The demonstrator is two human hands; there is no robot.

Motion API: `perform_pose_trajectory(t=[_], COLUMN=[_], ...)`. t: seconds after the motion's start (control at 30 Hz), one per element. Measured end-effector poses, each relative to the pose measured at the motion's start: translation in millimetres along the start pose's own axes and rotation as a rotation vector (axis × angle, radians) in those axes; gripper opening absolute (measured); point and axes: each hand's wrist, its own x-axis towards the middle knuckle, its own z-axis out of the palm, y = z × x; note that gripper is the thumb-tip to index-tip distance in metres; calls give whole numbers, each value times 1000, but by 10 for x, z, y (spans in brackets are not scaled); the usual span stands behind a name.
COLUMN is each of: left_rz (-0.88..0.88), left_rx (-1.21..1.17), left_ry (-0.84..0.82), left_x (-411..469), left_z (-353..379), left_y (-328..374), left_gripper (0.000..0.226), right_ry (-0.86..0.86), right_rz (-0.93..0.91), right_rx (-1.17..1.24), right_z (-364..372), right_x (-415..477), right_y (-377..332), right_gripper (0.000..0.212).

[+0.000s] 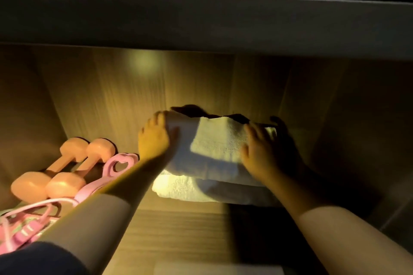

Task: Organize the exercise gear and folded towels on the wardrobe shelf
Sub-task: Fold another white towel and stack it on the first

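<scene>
Head view: both hands are on the top towel [214, 140], which lies folded on a lower towel [178, 187] on the shelf [178, 230]. The left hand [154, 138] covers the towel's left end, fingers reaching over the far corner; blur hides the thumb, so I cannot tell whether it pinches the cloth or only rests there. The right hand [261, 152] lies flat on the right part, fingers spread wide and straight, holding nothing.

Left of the left hand, close to its wrist, sit two dumbbells [58, 167] side by side, with a pink ring [118, 165] between them and the forearm. A pink rope [29, 219] lies loose nearer the person, under the left sleeve.

The step in hand looks like squaring the top towel on the stack. To do it well:

- Keep both palms flat and press lightly, so the folds do not open.
- Slide the towel as one piece; dragging one end alone would skew it.
- The lower towel shows in front of the hands and under the left wrist, so the top one seems set back and to the right. Drawing it toward the person and leftward should line up the edges.
- Watch the left elbow: the ring and rope lie just beside it, and a sweep could knock them.
- Smooth from the middle outward toward each hand once the edges meet.
</scene>
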Motion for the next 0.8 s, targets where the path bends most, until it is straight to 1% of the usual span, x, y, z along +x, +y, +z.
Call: perform_pose_trajectory(t=[0.03,0.07,0.1,0.17,0.2,0.27,0.3,0.33,0.37,0.43,0.5,0.53,0.57,0.63,0.67,0.7,0.73,0.8], left_rz=[220,405,501,553,589,778,834,848,842,781,769,758,741,709,694,683,684,658], left_rx=[105,201,259,306,342,447,493,519,556,625,617,585,545,508,514,508,475,386], left_ry=[2,-23,-85,-190,-246,-233,-236,-256,-241,-228,-177,-181,-201,-286,-352,-403,-428,-422], left_x=[-73,-149,-204,-189,-144,-121,-148,-185,-230,-297,-268,-260,-264,-303,-331,-337,-312,-194], left_z=[20,48,61,39,39,-12,-26,-41,-43,-12,47,56,83,174,208,211,192,98], left_y=[88,182,251,230,136,-67,-159,-219,-239,-143,-35,30,72,64,34,11,9,82], left_gripper=[49,50,55,72,81,94,100,105,110,117,115,113,111,107,104,100,94,80], right_ry=[-78,-145,-204,-305,-329,-329,-300,-265,-237,-177,-46,50,91,-68,-164,-223,-256,-307], right_rz=[-84,-137,-167,-213,-251,-323,-335,-336,-338,-330,-342,-346,-340,-316,-303,-275,-213,-52], right_rx=[8,3,-16,-132,-204,-310,-320,-319,-319,-320,-325,-294,-259,-283,-277,-235,-126,193], right_z=[28,82,111,174,201,228,246,276,289,252,159,119,87,91,165,240,255,114], right_x=[-28,-50,-69,-77,-73,-93,-111,-127,-144,-144,-79,-33,1,-65,-137,-188,-207,-98], right_y=[-56,-63,-59,38,109,208,223,218,175,96,107,148,174,149,143,158,170,132], right_gripper=[60,65,73,99,110,117,117,115,111,98,79,71,65,63,66,70,71,57])
